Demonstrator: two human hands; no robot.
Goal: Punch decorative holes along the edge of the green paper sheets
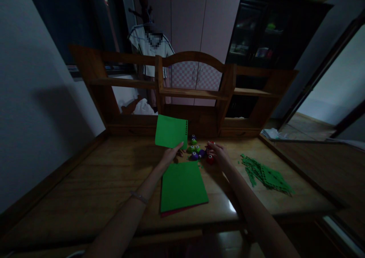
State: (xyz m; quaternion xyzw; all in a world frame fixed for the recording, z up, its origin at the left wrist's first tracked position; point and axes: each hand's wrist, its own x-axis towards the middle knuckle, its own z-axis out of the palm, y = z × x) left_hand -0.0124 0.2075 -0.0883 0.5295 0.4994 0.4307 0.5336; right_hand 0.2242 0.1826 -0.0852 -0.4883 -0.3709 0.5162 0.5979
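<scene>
My left hand grips the lower right corner of a green sheet, thumb on top. The raised sheet has a row of dark round holes near its right edge. My right hand has its fingers closed around a small red object, mostly hidden by them. Just below it sits a small round red figure with an eye-like spot. Between my hands lie several similar figures, green and purple. In front of them rests a stack of green sheets, with a red layer showing underneath.
On the right of the wooden table lies a pile of green perforated strips and scraps. A wooden shelf unit stands along the back edge. A white cloth or tissue lies beyond the table's right rear corner.
</scene>
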